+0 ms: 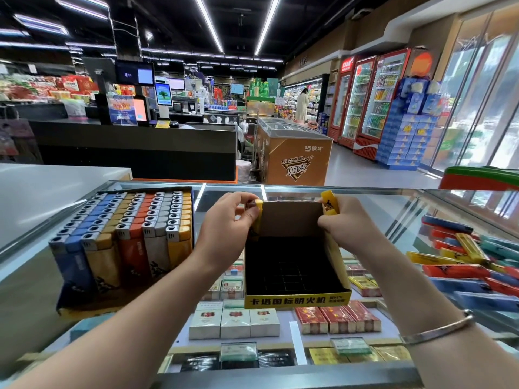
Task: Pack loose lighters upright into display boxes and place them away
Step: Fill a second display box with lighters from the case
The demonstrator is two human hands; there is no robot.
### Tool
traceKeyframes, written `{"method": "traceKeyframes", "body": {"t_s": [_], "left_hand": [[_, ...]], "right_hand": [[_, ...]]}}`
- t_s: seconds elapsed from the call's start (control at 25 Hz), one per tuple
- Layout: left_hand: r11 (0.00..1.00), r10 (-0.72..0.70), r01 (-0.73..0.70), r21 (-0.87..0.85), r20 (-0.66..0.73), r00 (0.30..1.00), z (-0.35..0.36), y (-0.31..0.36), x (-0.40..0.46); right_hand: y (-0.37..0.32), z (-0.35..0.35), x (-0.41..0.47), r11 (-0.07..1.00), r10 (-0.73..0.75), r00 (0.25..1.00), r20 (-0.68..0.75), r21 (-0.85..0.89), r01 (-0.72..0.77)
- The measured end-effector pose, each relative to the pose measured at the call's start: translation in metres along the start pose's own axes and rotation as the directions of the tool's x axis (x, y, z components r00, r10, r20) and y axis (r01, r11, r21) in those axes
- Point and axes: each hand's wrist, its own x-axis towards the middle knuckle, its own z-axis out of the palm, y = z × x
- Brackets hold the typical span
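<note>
Glass counter (365,203) in a shop carries an empty display box (295,265). At its far left corner the left hand (230,217) pinches a yellow lighter (257,217), mostly hidden by fingers; at the far right the right hand (345,226) grips another lighter (330,203). Loose lighters (463,262) lie right, a full box (123,242) left.

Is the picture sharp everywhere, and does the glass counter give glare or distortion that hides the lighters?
Head view: strong wide-angle bending at the edges; ceiling strip lights reflect as streaks on the glass counter; the loose lighters at right are slightly blurred; the empty display box and the full display box read clearly; daylight glares through the right-hand windows.
</note>
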Motion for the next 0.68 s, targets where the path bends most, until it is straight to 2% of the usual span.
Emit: {"method": "traceKeyframes", "body": {"t_s": [0.36,0.44,0.48,0.56,0.6,0.68], "left_hand": [[0.999,0.009,-0.008,0.033,-0.047,0.999,-0.003,0.002,0.000],[1.000,0.000,0.000,0.022,-0.036,0.999,-0.003,0.003,0.000],[1.000,-0.008,0.008,0.009,-0.027,1.000,-0.003,0.003,0.000],[1.000,-0.024,0.024,-0.003,-0.002,1.000,-0.003,0.002,-0.001],[1.000,-0.028,0.028,0.003,0.014,1.000,-0.002,0.002,-0.001],[0.999,-0.024,0.023,0.028,0.039,0.999,0.000,0.003,-0.001]], "right_hand": [[0.000,0.001,0.000,0.999,-0.010,1.000,0.005,-0.039,0.010],[-0.001,0.000,-0.001,0.999,-0.044,0.997,-0.062,-0.018,0.043],[-0.004,-0.002,-0.002,0.997,-0.062,0.990,-0.129,0.039,0.068],[-0.011,-0.008,-0.004,0.955,-0.045,0.972,-0.230,0.275,0.109],[-0.015,-0.011,-0.005,0.913,-0.014,0.970,-0.242,0.393,0.111],[-0.022,-0.014,-0.008,0.862,0.027,0.978,-0.206,0.501,0.081]]}}
